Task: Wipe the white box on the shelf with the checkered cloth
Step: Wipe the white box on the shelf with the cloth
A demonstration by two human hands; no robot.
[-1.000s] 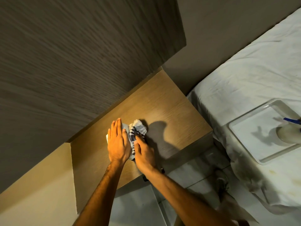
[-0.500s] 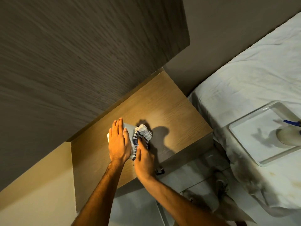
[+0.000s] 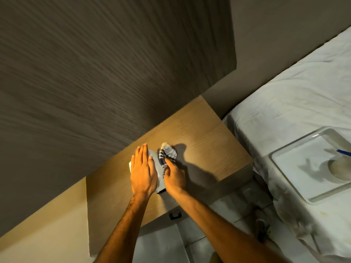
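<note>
Pinching the bunched blue-and-white checkered cloth [image 3: 167,153], the fingers [image 3: 168,164] of the right hand [image 3: 174,177] curl tight around it and press it on the right side of the small flat white box [image 3: 158,170]. The left hand [image 3: 142,172] lies flat on top of the box with its fingers straight and close together, gripping nothing. The box sits on the light brown wooden shelf [image 3: 205,141], near its front edge. A white rectangular tray [image 3: 296,179] rests on the white bed sheet [image 3: 284,95], well apart to the right.
</note>
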